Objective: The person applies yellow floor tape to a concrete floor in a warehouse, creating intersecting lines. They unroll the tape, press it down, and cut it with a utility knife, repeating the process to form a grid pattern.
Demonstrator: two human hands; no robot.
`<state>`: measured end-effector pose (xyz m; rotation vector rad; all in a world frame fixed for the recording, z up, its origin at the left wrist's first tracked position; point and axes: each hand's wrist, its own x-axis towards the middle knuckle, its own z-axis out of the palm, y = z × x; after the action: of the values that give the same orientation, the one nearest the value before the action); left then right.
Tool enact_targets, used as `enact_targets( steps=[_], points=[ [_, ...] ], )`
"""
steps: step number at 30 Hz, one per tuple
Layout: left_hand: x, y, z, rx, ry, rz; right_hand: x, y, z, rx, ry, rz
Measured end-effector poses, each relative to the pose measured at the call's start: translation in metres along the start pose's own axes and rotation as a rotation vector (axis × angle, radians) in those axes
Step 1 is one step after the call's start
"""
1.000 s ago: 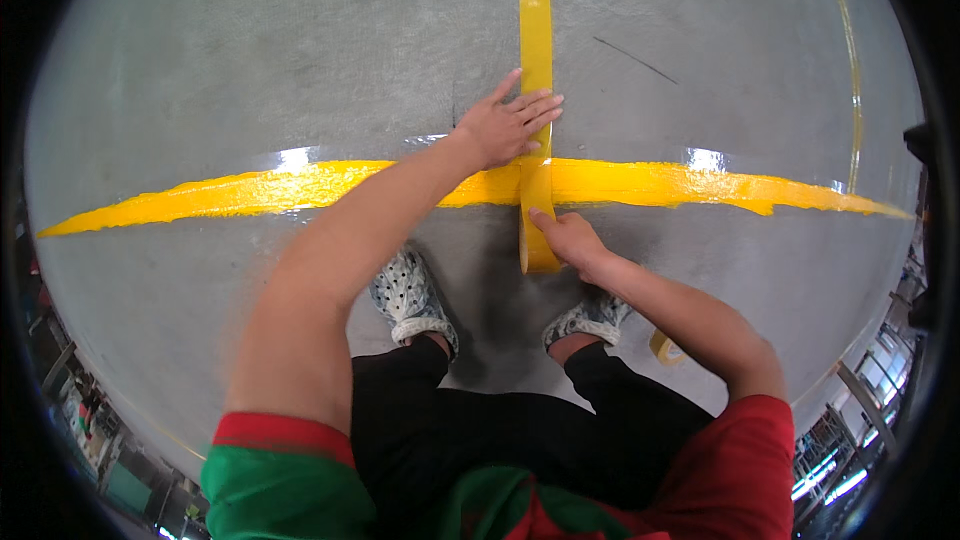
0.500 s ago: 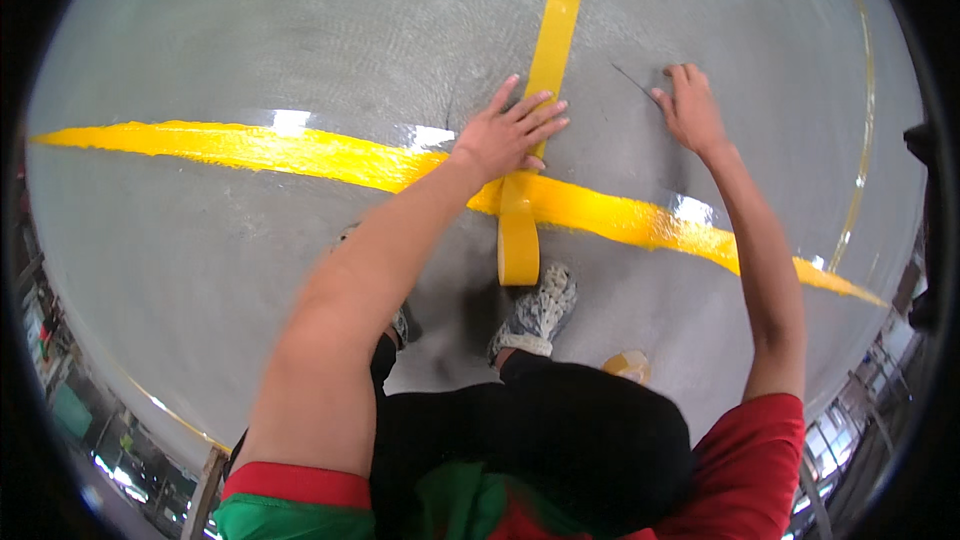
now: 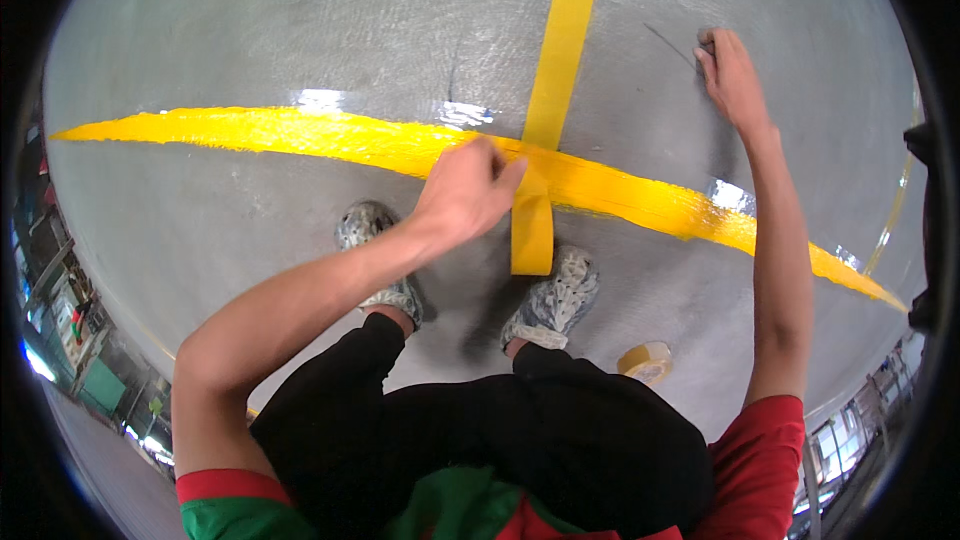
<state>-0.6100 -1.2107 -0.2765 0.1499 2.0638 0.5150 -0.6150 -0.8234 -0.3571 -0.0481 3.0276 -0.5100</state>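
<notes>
My left hand [image 3: 468, 187] is over the long glossy yellow band [image 3: 320, 130] that crosses the floor. Its fingers are curled in with the thumb forward; whatever they may hold is hidden. Beside the thumb, a roll of yellow tape [image 3: 532, 235] stands on the near side of the band. A straight strip of yellow tape [image 3: 560, 50] runs from the band toward the far edge. My right hand [image 3: 732, 80] is low over the grey floor to the right of the strip, its fingers bent. A thin dark line [image 3: 668, 43] ends near its fingertips; I cannot tell if they hold anything.
My feet, in patterned covers [image 3: 560, 295], are just short of the band. Another roll of tape [image 3: 646, 363] lies by my right knee. A thin yellow line [image 3: 893, 210] marks the floor at far right. Clutter [image 3: 75, 330] lines the left rim.
My left hand has lifted off the tape strip, drawn back toward me and curled its fingers, having been spread flat. My right hand keeps nearly the same place; the view has shifted slightly.
</notes>
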Motion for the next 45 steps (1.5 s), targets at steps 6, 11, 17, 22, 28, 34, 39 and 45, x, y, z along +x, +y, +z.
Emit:
enact_targets(
  steps=[6, 11, 17, 22, 28, 34, 39, 45],
  points=[
    [-0.017, -0.014, 0.05, -0.607, -0.16, -0.369, -0.004, -0.012, -0.003, 0.032, -0.066, -0.016],
    [-0.012, -0.007, 0.08, -0.691, -0.082, -0.363, -0.001, -0.029, 0.0, 0.07, -0.202, 0.022],
    [-0.019, 0.001, 0.059, -0.948, -0.189, -0.38, -0.002, -0.079, -0.026, 0.648, -0.125, 0.368],
    [-0.013, -0.001, 0.031, -0.947, -0.39, -0.358, -0.031, -0.144, -0.002, 1.261, -0.143, 0.384],
    [-0.021, 0.005, 0.021, -0.766, -0.294, -0.321, -0.047, -0.177, 0.041, 1.355, -0.23, 0.42],
    [-0.017, 0.016, 0.023, -0.801, -0.331, -0.383, -0.048, -0.18, 0.053, 1.149, -0.228, 0.368],
    [-0.008, 0.016, 0.043, -0.97, -0.323, -0.419, -0.05, -0.183, 0.052, 1.001, -0.231, 0.275],
    [-0.004, 0.0, 0.055, -0.912, -0.231, -0.327, -0.052, -0.193, 0.041, 1.058, -0.071, 0.207]
  ],
)
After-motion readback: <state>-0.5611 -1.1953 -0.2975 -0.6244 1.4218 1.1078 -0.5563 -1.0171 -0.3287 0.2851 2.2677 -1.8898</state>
